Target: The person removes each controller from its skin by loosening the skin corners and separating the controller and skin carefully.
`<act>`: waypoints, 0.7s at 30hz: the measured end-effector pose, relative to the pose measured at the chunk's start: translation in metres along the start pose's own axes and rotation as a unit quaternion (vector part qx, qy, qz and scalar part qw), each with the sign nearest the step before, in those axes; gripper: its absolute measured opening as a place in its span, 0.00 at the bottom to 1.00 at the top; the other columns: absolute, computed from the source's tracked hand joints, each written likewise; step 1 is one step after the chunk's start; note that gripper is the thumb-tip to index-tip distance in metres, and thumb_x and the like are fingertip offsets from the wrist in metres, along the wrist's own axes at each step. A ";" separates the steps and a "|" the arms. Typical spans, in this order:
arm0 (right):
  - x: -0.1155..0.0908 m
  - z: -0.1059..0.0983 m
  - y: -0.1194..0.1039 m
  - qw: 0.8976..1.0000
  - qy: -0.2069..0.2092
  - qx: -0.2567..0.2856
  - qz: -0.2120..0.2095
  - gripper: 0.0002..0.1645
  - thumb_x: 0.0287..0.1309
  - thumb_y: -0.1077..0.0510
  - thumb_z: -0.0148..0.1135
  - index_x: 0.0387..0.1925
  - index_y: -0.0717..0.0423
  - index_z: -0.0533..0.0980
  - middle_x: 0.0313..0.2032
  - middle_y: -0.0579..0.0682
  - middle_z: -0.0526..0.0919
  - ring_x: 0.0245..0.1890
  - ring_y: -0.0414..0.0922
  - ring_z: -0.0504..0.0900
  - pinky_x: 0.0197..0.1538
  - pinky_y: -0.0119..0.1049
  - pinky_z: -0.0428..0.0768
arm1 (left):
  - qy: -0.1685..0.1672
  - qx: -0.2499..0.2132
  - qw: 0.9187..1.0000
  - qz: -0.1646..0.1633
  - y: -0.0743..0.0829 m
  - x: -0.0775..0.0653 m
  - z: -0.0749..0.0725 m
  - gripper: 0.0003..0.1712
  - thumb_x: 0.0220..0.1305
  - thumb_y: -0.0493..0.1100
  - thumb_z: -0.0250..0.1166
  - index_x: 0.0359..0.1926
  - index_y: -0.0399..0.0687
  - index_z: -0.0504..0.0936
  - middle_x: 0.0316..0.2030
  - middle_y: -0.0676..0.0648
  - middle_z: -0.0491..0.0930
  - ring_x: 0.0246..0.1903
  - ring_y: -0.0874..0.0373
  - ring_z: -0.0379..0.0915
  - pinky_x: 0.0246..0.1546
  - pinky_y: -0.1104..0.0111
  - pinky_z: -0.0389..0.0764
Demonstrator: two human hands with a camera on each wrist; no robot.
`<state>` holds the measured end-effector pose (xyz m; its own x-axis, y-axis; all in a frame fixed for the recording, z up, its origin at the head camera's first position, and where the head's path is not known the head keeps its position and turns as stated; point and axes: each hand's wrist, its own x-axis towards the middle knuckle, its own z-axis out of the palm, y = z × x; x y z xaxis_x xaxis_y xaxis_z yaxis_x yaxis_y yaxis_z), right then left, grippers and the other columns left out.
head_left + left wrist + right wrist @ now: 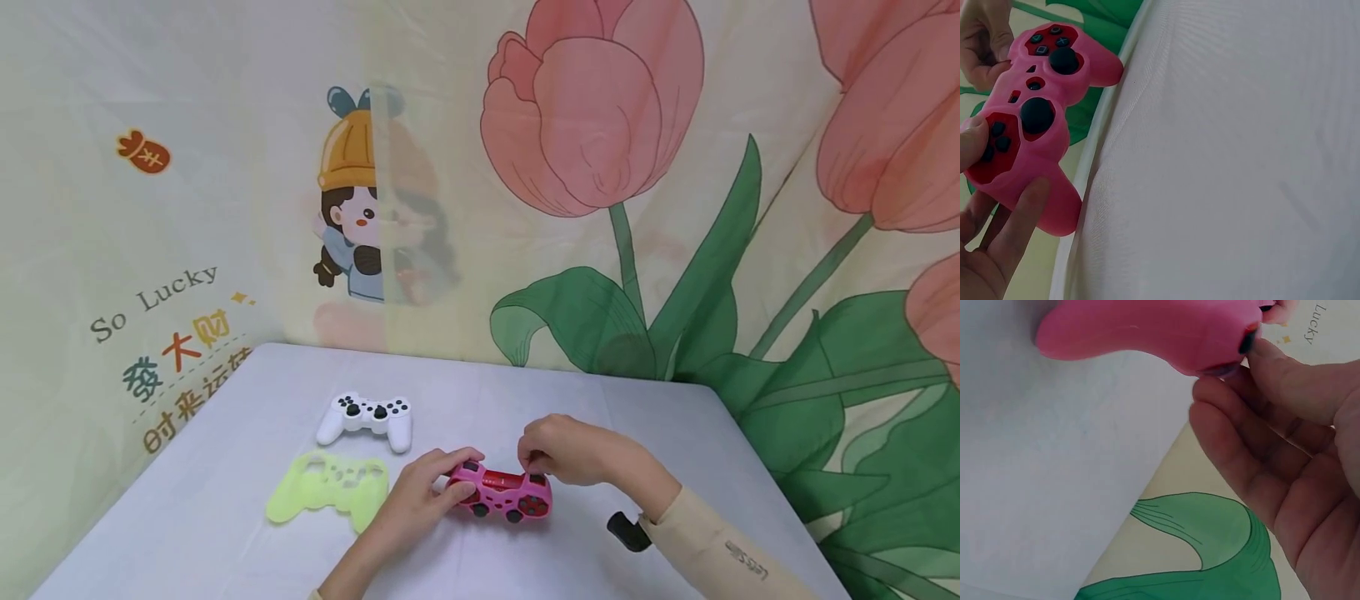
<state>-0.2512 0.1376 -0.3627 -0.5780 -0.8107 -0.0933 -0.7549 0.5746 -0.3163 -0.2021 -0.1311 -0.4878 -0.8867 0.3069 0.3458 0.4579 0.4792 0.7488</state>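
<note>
Two holds on pink controller: clamped by left hand at nine o'clock, right hand at two; probably light, soft-skinned; grasp handles.

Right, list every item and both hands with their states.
Red game controller: covered, in hand.
Pink controller cover: around the red controller.
White game controller: bare, buttons up.
Yellow-green controller cover: empty, lying flat.
Black object: lying loose, identity unclear.
Left hand: grips the covered controller.
Right hand: pinches the cover's edge.
</note>
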 end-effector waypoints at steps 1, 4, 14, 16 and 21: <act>-0.001 0.001 0.001 1.000 0.003 0.000 -0.003 0.09 0.67 0.66 0.70 0.33 0.49 0.83 0.30 0.36 0.77 0.31 0.33 0.74 0.39 0.27 0.80 | 0.001 0.002 1.000 0.001 0.000 0.000 0.000 0.20 0.73 0.58 0.67 0.63 0.71 0.83 0.38 0.64 0.80 0.42 0.66 0.74 0.45 0.67 0.82; -0.003 0.006 0.004 1.000 0.014 -0.001 -0.014 0.11 0.70 0.67 0.68 0.33 0.48 0.80 0.31 0.36 0.76 0.32 0.32 0.73 0.39 0.27 0.79 | -0.001 0.004 1.000 -0.003 0.000 0.000 0.000 0.20 0.73 0.59 0.66 0.64 0.71 0.82 0.38 0.64 0.80 0.42 0.66 0.74 0.44 0.68 0.82; -0.014 0.019 0.017 0.998 0.041 0.044 -0.022 0.13 0.72 0.68 0.63 0.34 0.47 0.77 0.33 0.36 0.75 0.33 0.32 0.74 0.40 0.27 0.80 | 0.004 0.015 1.000 -0.002 0.004 0.000 -0.001 0.20 0.73 0.59 0.66 0.63 0.72 0.83 0.38 0.64 0.80 0.41 0.66 0.73 0.44 0.66 0.80; -0.017 0.018 0.018 0.998 0.042 0.052 -0.023 0.13 0.72 0.69 0.63 0.35 0.47 0.78 0.33 0.36 0.75 0.34 0.32 0.75 0.40 0.27 0.81 | 0.004 0.014 1.000 -0.005 0.004 0.000 -0.001 0.20 0.73 0.58 0.66 0.63 0.72 0.83 0.37 0.64 0.80 0.41 0.66 0.74 0.44 0.66 0.81; -0.026 0.017 0.019 0.996 0.046 0.072 -0.033 0.13 0.72 0.70 0.63 0.36 0.47 0.79 0.34 0.38 0.77 0.34 0.32 0.76 0.40 0.28 0.81 | 0.006 0.013 1.000 -0.011 0.005 0.001 -0.001 0.21 0.73 0.58 0.66 0.64 0.70 0.83 0.37 0.64 0.81 0.41 0.66 0.75 0.45 0.67 0.81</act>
<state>-0.2452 0.1681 -0.3819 -0.5596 -0.8286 0.0162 -0.7438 0.4935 -0.4508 -0.2007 -0.1297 -0.4833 -0.8970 0.2867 0.3363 0.4399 0.5064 0.7416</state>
